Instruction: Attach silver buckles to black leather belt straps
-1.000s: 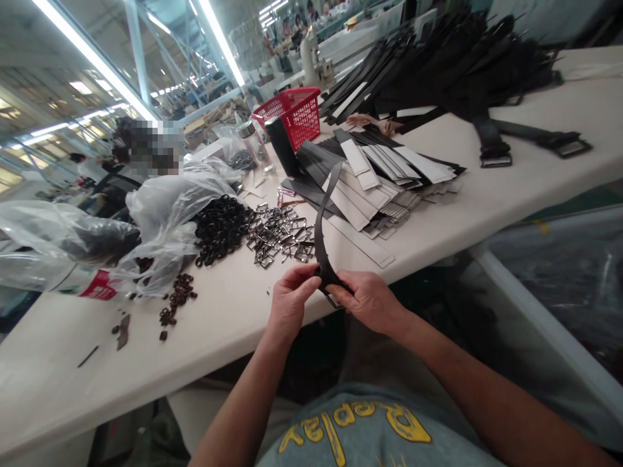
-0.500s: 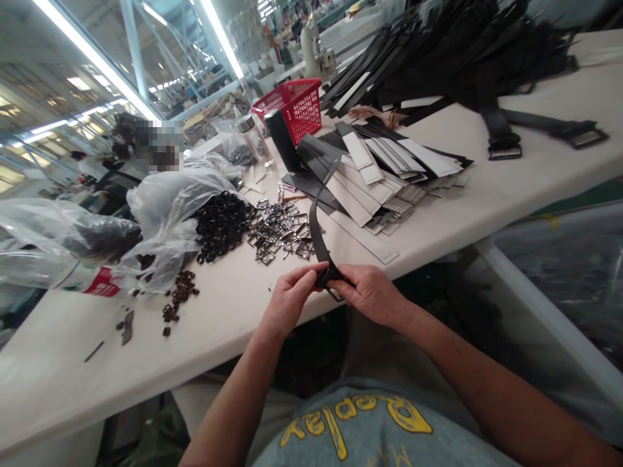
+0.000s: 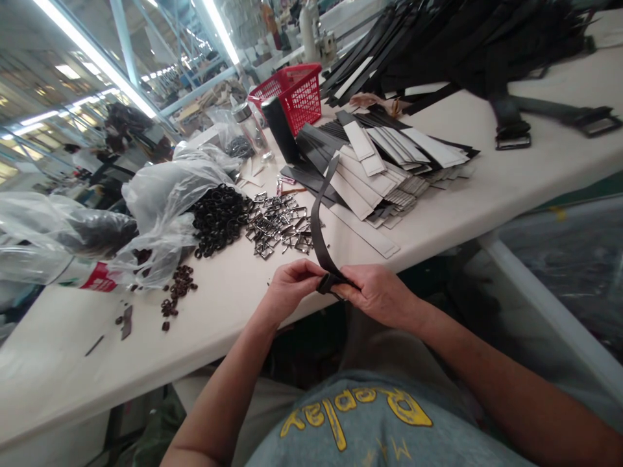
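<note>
A dark belt strap [image 3: 317, 227] curves up from my hands over the table's front edge, its far end rising beside the pale strips. My right hand [image 3: 377, 292] is closed on the strap near its buckle end. From the other side, my left hand [image 3: 296, 285] pinches the end of the same strap, where a small dark loop shows between the fingers. The buckle is mostly hidden under my right fingers. Just beyond lies a pile of metal buckles [image 3: 277, 224], with a heap of black loops [image 3: 220, 219] to its left.
Stacked strips [image 3: 365, 188] lie behind my right hand, near a red basket [image 3: 306, 97], a black cylinder [image 3: 281, 130] and a glass jar [image 3: 252, 130]. Finished-looking belts [image 3: 452, 58] fill the back right. Plastic bags [image 3: 165, 194] and brown loops [image 3: 180, 292] are at left.
My left fingers have shifted at the strap's end, and the small loop there shows more clearly. My right hand still grips the strap. The view has tilted slightly.
</note>
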`<state>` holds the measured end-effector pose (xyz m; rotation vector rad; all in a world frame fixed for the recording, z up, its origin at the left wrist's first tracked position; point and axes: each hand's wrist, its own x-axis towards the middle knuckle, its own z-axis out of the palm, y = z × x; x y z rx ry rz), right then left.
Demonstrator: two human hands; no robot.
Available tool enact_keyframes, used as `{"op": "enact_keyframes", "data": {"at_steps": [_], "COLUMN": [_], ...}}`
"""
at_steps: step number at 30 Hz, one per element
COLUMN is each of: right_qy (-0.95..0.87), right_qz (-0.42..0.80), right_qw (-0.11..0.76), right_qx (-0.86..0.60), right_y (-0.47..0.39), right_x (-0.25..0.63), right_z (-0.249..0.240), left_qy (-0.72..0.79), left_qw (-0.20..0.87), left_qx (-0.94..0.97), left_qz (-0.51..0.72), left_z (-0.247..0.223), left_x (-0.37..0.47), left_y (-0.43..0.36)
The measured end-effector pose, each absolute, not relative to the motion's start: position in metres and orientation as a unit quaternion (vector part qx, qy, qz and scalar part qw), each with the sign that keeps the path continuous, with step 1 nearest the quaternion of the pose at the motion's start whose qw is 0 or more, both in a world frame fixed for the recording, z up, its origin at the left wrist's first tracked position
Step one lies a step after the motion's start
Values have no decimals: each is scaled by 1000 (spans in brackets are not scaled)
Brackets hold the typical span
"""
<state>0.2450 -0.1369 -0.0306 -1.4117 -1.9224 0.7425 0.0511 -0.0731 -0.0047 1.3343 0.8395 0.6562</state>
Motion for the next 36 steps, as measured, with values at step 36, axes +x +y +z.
{"op": "enact_keyframes", "data": {"at_steps": [36], "right_qy": [-612], "right_qz": [403], "right_qw": [491], "right_qx": [-470], "right_y": [-149], "right_x": [246], "right_z": [-31], "left_qy": [335], "left_qw": [683], "left_qx": [485], "left_qz": [432], "left_z": [-36], "left_x": [87], "left_y": [-111]}}
